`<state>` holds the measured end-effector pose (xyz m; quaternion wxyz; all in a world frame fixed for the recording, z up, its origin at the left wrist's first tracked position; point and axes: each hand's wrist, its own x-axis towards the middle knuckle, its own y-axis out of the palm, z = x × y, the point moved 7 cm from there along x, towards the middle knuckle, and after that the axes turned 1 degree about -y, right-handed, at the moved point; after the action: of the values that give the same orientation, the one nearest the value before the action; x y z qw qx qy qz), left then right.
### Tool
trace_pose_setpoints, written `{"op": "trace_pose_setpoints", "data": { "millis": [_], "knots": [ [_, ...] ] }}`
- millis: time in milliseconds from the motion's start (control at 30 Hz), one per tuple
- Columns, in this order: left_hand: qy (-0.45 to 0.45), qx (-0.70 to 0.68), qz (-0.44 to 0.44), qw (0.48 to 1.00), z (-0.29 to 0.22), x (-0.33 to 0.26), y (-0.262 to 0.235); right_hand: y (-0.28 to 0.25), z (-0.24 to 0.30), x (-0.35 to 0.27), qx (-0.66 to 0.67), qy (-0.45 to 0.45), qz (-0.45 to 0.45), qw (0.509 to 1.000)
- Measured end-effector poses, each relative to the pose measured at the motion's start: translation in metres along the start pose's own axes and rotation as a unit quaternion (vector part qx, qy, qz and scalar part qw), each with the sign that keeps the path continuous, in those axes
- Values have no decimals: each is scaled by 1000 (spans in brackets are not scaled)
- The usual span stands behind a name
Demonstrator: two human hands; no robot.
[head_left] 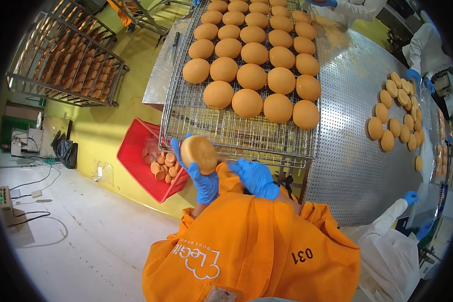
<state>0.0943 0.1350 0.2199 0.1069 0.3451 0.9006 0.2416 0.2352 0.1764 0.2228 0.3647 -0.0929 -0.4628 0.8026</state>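
Observation:
My left hand (202, 182), in a blue glove, grips a round golden-brown cake (199, 153) that is tilted on its side, its paler side edge showing. Close by on the right is my right hand (257, 178), also gloved in blue, its fingers closed. A thin, blurred shape reaches from those fingers toward the cake; I cannot make out what it is. Just beyond both hands, a wire rack (201, 121) carries rows of similar round cakes (247, 103). The rack's near part is bare wire mesh.
A red crate (136, 156) with cakes and pieces stands below left. To the right, a perforated metal table (347, 126) holds loose cakes (387, 141). A dark-handled tool (176, 39) lies left of the rack. Loaded trolley (68, 55) at far left; people in white around the table.

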Motion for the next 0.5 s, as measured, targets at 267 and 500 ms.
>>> {"op": "trace_pose_setpoints", "data": {
  "millis": [267, 500],
  "knots": [
    [-37, -102, 3, 994, -9, 12, 10, 0, -14, -1, -33, 56, 47, 997],
    [-210, -92, 202, 952, 22, -2, 35, -17, -52, -5, 15, 93, 42, 995]
  ]
}}
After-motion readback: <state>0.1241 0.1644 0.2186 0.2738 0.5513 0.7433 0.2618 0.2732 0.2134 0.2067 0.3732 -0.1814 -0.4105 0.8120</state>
